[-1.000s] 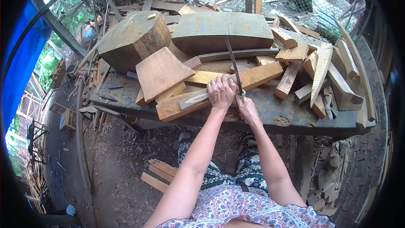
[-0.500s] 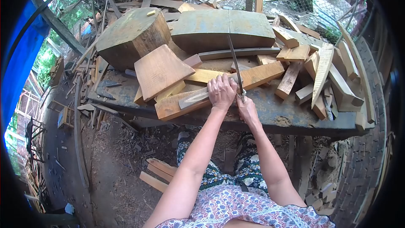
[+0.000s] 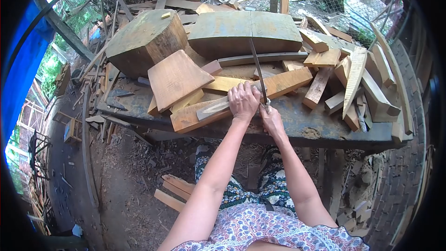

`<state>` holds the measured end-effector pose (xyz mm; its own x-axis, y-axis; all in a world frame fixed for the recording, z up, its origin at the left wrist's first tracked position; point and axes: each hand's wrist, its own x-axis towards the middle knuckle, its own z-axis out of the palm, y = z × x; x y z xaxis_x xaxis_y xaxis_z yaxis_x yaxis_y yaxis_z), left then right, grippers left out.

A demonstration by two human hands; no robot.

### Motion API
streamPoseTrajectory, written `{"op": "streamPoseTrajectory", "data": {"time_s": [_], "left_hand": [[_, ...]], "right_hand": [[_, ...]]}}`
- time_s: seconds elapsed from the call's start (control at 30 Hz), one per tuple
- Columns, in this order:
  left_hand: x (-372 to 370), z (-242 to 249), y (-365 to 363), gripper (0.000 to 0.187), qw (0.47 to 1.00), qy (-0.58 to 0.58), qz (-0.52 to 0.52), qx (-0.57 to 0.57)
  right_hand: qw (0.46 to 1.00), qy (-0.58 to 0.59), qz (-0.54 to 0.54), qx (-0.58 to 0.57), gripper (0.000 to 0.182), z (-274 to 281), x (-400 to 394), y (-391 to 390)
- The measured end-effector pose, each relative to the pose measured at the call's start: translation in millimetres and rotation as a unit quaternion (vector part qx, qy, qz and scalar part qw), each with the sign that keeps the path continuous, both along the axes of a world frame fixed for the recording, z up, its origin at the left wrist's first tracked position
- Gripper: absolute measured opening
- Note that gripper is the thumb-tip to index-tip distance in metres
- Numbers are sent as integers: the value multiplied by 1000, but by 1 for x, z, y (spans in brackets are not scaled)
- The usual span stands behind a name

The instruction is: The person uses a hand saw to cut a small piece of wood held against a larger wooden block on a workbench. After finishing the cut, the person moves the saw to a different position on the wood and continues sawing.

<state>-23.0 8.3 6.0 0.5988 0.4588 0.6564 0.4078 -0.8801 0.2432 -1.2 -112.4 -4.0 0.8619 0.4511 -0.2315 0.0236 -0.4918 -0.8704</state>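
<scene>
My left hand [image 3: 244,101] is closed over a short greyish wood strip [image 3: 213,108], pressing it down on a long squared timber [image 3: 289,82] that lies slanted across the bench. Closed round the handle of a handsaw [image 3: 258,65], my right hand [image 3: 272,119] is at the bench's front edge. The saw's narrow blade points away from me, edge-on, just right of my left fingers and across the timber. Its teeth are too small to make out, and my right fingers hide most of the handle.
On the dark workbench [image 3: 325,128] stand two big wood blocks [image 3: 245,30] [image 3: 144,37] at the back. A tapered board [image 3: 179,79] leans at left. Several offcuts [image 3: 320,86] pile up at right. Wood pieces [image 3: 174,193] lie below, near my legs.
</scene>
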Motion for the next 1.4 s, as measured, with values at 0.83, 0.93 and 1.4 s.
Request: {"op": "streamPoseTrajectory", "data": {"time_s": [0.83, 0.93, 1.4], "left_hand": [[2, -3, 2, 31, 999, -28, 0, 24], [1, -1, 2, 31, 1000, -22, 0, 17], [2, -2, 2, 31, 1000, -25, 0, 12]], "right_hand": [[1000, -21, -10, 17, 36, 2, -6, -1], [999, -44, -14, 7, 35, 2, -7, 0], [998, -54, -19, 6, 32, -1, -8, 1]]}}
